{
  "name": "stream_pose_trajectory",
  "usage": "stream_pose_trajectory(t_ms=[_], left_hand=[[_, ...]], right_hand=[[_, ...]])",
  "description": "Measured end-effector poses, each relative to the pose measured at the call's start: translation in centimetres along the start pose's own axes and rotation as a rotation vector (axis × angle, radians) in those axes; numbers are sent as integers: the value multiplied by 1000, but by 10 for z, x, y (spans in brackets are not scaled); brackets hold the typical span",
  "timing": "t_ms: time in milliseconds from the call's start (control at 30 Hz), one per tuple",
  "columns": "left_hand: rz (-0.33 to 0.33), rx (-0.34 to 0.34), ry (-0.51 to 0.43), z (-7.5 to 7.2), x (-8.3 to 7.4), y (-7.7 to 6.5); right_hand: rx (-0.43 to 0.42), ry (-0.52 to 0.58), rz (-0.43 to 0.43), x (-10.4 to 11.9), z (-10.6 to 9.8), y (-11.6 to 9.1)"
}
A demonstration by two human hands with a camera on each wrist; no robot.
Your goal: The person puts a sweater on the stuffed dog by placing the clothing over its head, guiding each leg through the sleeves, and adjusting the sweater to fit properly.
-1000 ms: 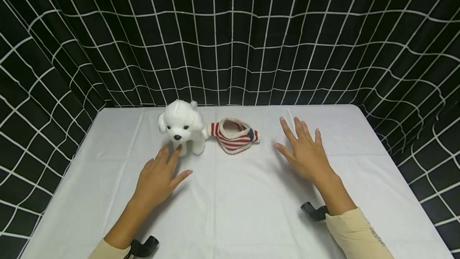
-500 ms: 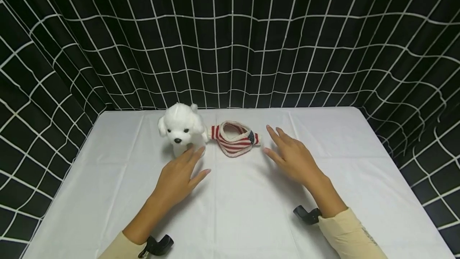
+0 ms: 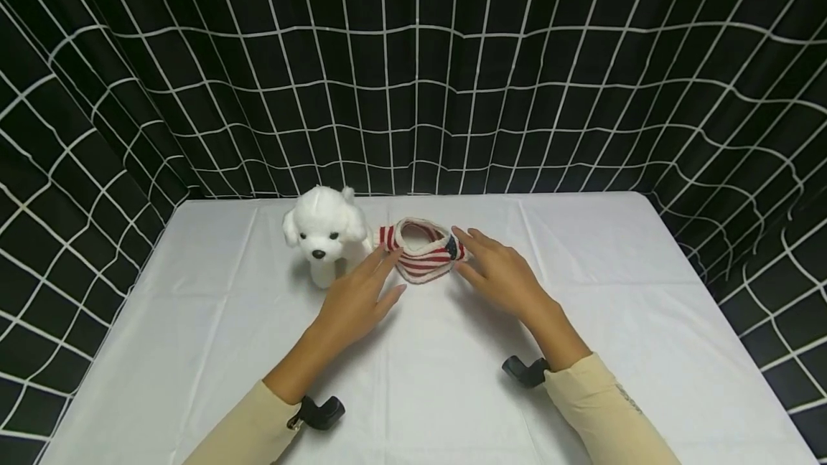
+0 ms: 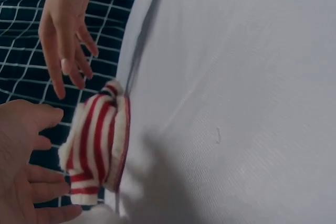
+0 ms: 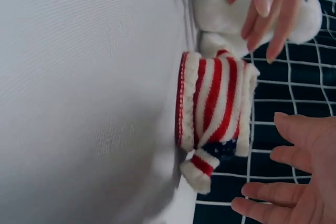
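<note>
A small knitted sweater (image 3: 423,262) with red and white stripes and a navy patch lies on the table, its neck opening facing up. My left hand (image 3: 358,300) is at its left sleeve, fingers extended and thumb apart. On the other side my right hand (image 3: 504,275) reaches in with loose, spread fingers at the right sleeve (image 5: 200,169). Both wrist views show a gap between the hands and the knit (image 4: 94,140). Just left of the sweater stands a white plush dog (image 3: 323,228), facing forward, partly behind my left hand.
A white cloth (image 3: 413,379) covers the table. Behind and along both sides hangs a black curtain (image 3: 413,92) with a white grid. Each wrist carries a black camera mount (image 3: 323,413) below a beige sleeve.
My left hand has moved right, from in front of the plush dog to the sweater. My right hand has come leftward to the sweater's other side. The dog and sweater stay put.
</note>
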State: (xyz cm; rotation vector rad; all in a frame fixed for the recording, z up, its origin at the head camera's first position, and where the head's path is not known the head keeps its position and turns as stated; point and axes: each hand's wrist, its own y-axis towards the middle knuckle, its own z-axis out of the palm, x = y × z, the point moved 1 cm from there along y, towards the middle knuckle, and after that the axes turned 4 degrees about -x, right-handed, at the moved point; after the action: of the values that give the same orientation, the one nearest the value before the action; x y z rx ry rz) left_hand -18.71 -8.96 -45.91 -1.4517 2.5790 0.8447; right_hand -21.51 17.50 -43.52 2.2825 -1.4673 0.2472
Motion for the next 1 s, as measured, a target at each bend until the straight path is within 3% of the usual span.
stream_pose_trajectory(t_ms=[300, 600, 833, 1000], left_hand=[[-62, 17, 10, 12, 2, 21], [-63, 29, 36, 21, 5, 39], [-61, 23, 58, 25, 10, 42], [-63, 6, 62, 26, 12, 43]], right_hand=[[21, -56, -20, 3, 8, 13], [-7, -64, -43, 5, 14, 26], [3, -60, -5, 5, 21, 29], [-65, -111, -29, 4, 23, 27]])
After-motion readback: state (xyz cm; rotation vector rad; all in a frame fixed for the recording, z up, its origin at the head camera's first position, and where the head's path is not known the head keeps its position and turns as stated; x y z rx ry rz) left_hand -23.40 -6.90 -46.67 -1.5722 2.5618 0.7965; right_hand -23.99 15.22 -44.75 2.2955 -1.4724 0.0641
